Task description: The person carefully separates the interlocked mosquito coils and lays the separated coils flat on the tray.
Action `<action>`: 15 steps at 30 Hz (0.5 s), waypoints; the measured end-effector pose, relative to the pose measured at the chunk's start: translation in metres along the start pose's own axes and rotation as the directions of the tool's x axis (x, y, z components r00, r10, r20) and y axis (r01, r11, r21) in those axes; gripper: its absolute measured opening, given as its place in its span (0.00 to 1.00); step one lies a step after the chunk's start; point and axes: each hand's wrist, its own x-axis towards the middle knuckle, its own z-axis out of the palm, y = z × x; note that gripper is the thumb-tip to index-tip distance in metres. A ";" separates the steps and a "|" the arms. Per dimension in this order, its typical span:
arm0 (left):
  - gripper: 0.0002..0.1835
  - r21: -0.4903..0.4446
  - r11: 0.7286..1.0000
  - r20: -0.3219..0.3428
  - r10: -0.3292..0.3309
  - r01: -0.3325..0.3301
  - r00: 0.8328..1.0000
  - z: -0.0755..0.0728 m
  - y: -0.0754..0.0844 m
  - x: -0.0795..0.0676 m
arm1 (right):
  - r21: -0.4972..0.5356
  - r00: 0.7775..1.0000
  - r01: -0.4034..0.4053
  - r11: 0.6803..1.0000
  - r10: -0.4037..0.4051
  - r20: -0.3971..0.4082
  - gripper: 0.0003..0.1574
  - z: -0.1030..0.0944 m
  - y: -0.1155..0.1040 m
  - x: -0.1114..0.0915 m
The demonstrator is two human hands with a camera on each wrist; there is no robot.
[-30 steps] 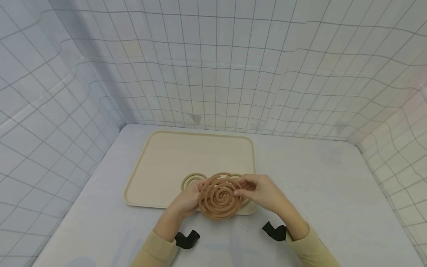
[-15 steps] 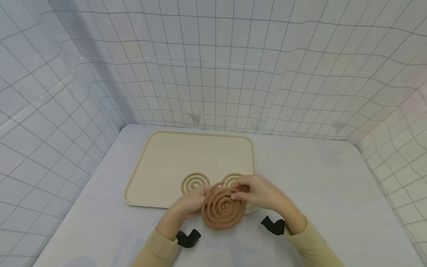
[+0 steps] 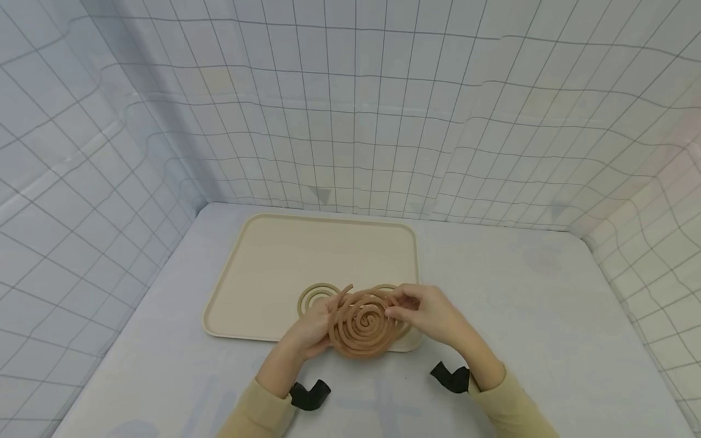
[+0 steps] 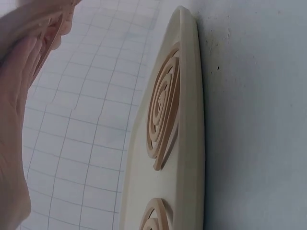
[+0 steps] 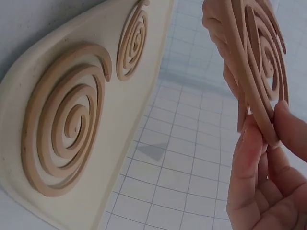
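Observation:
Both hands hold a brown mosquito coil (image 3: 366,322), a pair of nested spirals, raised over the tray's near edge. My left hand (image 3: 308,331) grips its left side, with most fingers behind it. At the upper right, my right hand (image 3: 432,313) pinches the outer ring between thumb and fingers, plain in the right wrist view. The spirals look partly spread apart, and one loose end sticks up at the upper left. Below, the beige tray (image 3: 274,274) bears two more coils: the left one (image 3: 302,301) is partly behind my left hand, the right one (image 5: 74,130) mostly behind the held coil.
The tray lies on a white table (image 3: 509,292). White grid-patterned sheets (image 3: 356,134) enclose the back and both sides. A black strap piece (image 3: 311,395) juts from each sleeve cuff near the wrists.
The held coil dips toward me, then comes back up and away. Its spirals shift against each other, and a loose end now stands up at the upper left. Both hands keep their hold.

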 end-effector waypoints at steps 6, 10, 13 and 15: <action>0.29 0.146 0.988 0.164 -0.068 0.044 0.984 0.000 0.002 0.001 | -0.052 0.977 0.147 0.988 -0.136 0.165 0.06 -0.005 -0.004 0.003; 0.28 0.093 0.995 0.168 -0.038 0.022 0.985 0.001 0.000 0.002 | -0.064 0.973 0.176 0.982 -0.164 0.161 0.06 -0.004 -0.004 0.004; 0.26 0.025 1.000 0.077 0.007 -0.009 0.997 0.002 0.000 0.001 | -0.040 0.987 0.127 0.991 -0.123 0.101 0.09 -0.003 -0.002 0.003; 0.25 -0.003 0.999 0.005 0.034 -0.034 0.999 0.002 0.000 -0.001 | -0.031 0.995 0.087 0.996 -0.085 0.056 0.10 -0.002 0.001 0.003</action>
